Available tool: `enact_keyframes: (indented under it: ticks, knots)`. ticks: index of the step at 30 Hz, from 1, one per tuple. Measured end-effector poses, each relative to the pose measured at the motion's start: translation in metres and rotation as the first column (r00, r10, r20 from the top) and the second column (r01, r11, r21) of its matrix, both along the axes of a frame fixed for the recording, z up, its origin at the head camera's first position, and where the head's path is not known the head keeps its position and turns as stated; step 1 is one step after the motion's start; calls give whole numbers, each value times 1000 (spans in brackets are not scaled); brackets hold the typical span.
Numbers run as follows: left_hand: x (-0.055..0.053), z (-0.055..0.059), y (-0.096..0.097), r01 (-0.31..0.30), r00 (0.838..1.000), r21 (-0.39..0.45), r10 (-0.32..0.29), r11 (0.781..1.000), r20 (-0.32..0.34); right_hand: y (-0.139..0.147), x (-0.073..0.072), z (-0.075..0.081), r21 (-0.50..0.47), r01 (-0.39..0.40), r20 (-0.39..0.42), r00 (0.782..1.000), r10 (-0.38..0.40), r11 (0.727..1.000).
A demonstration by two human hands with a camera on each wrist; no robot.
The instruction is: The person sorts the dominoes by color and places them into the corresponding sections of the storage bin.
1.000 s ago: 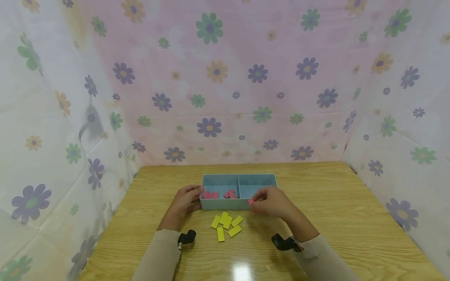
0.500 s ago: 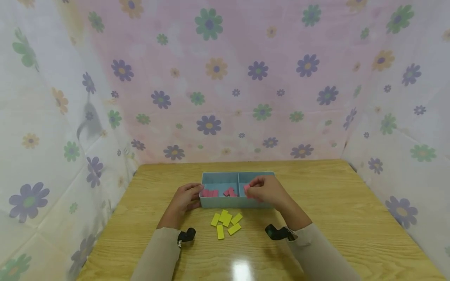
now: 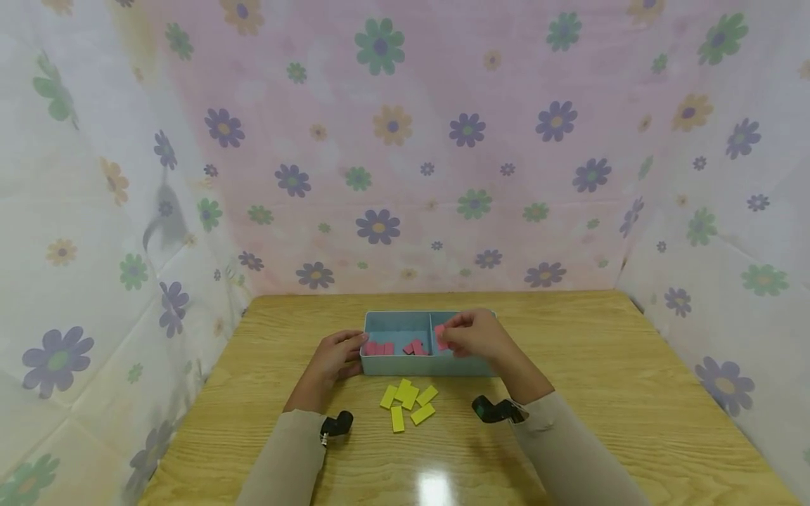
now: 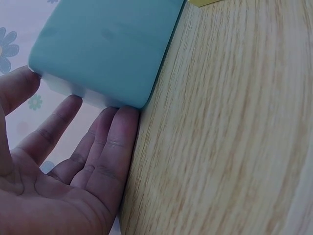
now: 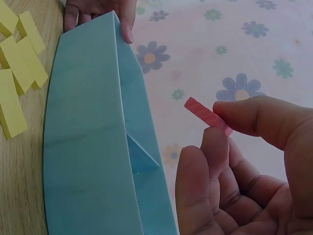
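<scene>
A light blue two-compartment box [image 3: 405, 365] stands on the table. At its left end my left hand [image 3: 332, 358] touches the outer wall; in the left wrist view its outstretched fingers [image 4: 115, 142] rest along that wall, with the thumb by the upper corner. Between thumb and fingertips, my right hand [image 3: 479, 336] pinches a small pink rectangular block [image 5: 208, 115]. It holds the block above the right compartment, the other fingers bent below. Several pink blocks [image 3: 381, 348] lie in the left compartment, in a row at left and a loose cluster [image 3: 416, 348] near the divider.
Several yellow blocks [image 3: 397, 419] lie scattered on the wooden table [image 3: 304, 316] in front of the box. Flower-printed cloth [image 3: 430, 140] encloses the table at the back and sides. A black wrist-worn device [image 3: 496, 410] juts inward from the right sleeve.
My right hand has moved from the box's front edge up and back over the right compartment, carrying the pink block. The left hand has stayed at the box's left end.
</scene>
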State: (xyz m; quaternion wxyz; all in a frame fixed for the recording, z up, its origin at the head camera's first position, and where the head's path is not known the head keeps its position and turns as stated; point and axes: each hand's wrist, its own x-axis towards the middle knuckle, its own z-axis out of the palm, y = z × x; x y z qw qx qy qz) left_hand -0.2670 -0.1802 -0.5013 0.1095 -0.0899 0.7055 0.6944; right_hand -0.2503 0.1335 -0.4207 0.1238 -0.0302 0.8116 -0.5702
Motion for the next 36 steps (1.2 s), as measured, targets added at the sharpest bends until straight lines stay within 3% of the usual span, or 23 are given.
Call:
enact_keyframes:
  ticks: [20, 36]
  knots:
    - [0, 1, 1, -12, 1000, 3, 12, 1000, 8, -23, -17, -1, -107, 5, 48, 999, 0, 994]
    - [1, 2, 2, -9, 1000, 15, 9, 1000, 4, -29, -27, -16, -108, 16, 63, 998, -10, 994]
